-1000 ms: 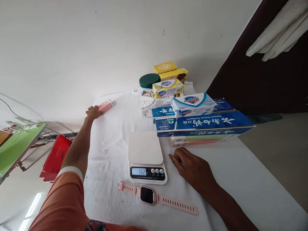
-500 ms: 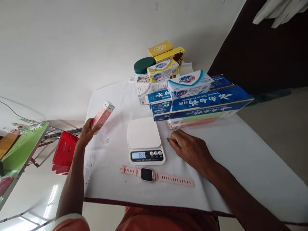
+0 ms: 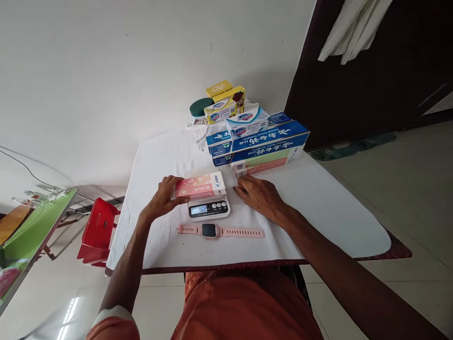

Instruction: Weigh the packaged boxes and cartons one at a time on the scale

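Beyond the surface's [image 3: 318, 208] left edge, a green table [image 3: 33, 226] and a red stool [image 3: 97, 229] are standing on the floor. Your left hand [image 3: 163, 196] is gripping the left end of a pink box [image 3: 200, 185], holding it lengthwise over the platform of the scale [image 3: 208, 208]; whether it is resting on the platform or hanging just above it cannot be told. The display is showing 362. A pink watch [image 3: 209, 230] is lying flat just in front of the scale. Your right hand [image 3: 258, 194] is lying open and empty, palm down on the surface just right of the scale. Behind it, toothpaste boxes [image 3: 262, 141] are sitting stacked, with soap boxes [image 3: 246, 123] on top.
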Action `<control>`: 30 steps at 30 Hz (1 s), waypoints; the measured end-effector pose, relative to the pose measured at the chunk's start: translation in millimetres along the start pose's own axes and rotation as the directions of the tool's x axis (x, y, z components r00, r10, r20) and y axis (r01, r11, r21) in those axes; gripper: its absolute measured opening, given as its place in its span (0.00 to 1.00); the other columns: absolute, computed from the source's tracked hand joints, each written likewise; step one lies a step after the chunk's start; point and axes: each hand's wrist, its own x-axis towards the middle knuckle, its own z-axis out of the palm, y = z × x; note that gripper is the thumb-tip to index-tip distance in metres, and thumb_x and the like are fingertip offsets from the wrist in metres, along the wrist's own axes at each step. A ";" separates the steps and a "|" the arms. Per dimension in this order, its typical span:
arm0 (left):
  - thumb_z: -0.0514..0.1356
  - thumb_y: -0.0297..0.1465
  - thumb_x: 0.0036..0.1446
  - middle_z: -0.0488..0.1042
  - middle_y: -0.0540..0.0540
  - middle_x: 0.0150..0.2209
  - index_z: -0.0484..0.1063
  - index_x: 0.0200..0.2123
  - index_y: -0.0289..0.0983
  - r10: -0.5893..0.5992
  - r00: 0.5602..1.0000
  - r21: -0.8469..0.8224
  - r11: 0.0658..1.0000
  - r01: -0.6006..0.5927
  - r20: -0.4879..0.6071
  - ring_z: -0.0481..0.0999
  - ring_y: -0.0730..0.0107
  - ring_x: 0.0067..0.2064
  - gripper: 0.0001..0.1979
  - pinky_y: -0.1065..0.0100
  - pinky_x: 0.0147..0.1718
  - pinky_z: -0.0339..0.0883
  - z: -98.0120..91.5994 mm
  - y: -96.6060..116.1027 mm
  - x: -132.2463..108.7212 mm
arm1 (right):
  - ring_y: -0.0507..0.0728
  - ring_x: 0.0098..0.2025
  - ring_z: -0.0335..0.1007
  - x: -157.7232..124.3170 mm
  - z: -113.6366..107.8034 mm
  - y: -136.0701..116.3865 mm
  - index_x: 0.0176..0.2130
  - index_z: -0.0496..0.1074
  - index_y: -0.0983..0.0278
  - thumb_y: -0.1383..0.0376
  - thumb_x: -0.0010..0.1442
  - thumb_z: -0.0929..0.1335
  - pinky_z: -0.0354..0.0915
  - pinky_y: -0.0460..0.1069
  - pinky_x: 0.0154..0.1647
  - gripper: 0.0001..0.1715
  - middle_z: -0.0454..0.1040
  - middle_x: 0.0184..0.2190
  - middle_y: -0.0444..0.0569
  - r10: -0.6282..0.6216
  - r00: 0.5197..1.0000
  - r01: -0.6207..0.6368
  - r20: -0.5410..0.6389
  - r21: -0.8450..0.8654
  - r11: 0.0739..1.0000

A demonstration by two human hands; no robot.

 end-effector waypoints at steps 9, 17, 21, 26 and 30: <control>0.67 0.49 0.63 0.72 0.40 0.58 0.68 0.63 0.44 0.000 0.998 -0.001 1.000 0.000 0.065 0.68 0.48 0.60 0.30 0.46 0.61 0.64 7.3 -5.8 18.8 | 0.59 0.37 0.76 0.9 -1.5 0.6 0.42 0.76 0.64 0.64 0.74 0.60 0.55 0.51 0.33 0.17 0.81 0.42 0.55 0.010 0.999 -0.010 0.036 -0.012 1.000; 0.66 0.57 0.60 0.65 0.37 0.70 0.57 0.72 0.46 -0.006 0.979 -0.093 0.996 -0.013 -0.206 0.66 0.45 0.71 0.44 0.43 0.68 0.62 -25.8 10.0 -0.1 | 0.60 0.39 0.76 -0.1 -0.2 1.2 0.43 0.76 0.65 0.62 0.74 0.60 0.55 0.51 0.33 0.18 0.81 0.42 0.56 0.006 1.000 -0.006 0.029 0.004 1.000; 0.66 0.57 0.60 0.68 0.37 0.68 0.59 0.71 0.46 0.006 0.960 -0.060 0.998 -0.023 -0.280 0.68 0.45 0.69 0.43 0.43 0.66 0.64 -30.0 16.1 -7.0 | 0.59 0.39 0.75 0.6 -0.1 0.7 0.43 0.76 0.65 0.62 0.74 0.60 0.54 0.51 0.33 0.17 0.81 0.43 0.56 0.004 1.000 -0.004 0.028 -0.004 1.000; 0.70 0.51 0.60 0.71 0.39 0.64 0.67 0.66 0.46 0.038 0.984 -0.003 0.999 -0.039 -0.175 0.70 0.48 0.66 0.35 0.46 0.64 0.65 -3.4 12.3 0.4 | 0.59 0.38 0.76 1.5 -5.1 -2.6 0.42 0.76 0.64 0.63 0.74 0.61 0.53 0.51 0.32 0.16 0.82 0.43 0.54 0.032 0.998 -0.032 0.055 -0.008 0.999; 0.69 0.46 0.63 0.74 0.39 0.60 0.67 0.65 0.45 0.053 0.995 0.081 0.996 -0.046 -0.086 0.72 0.49 0.61 0.31 0.46 0.62 0.65 18.3 10.8 13.3 | 0.59 0.41 0.77 2.0 -12.5 -6.4 0.44 0.76 0.65 0.64 0.76 0.60 0.54 0.50 0.33 0.16 0.81 0.45 0.54 0.056 0.992 -0.055 0.112 -0.012 0.998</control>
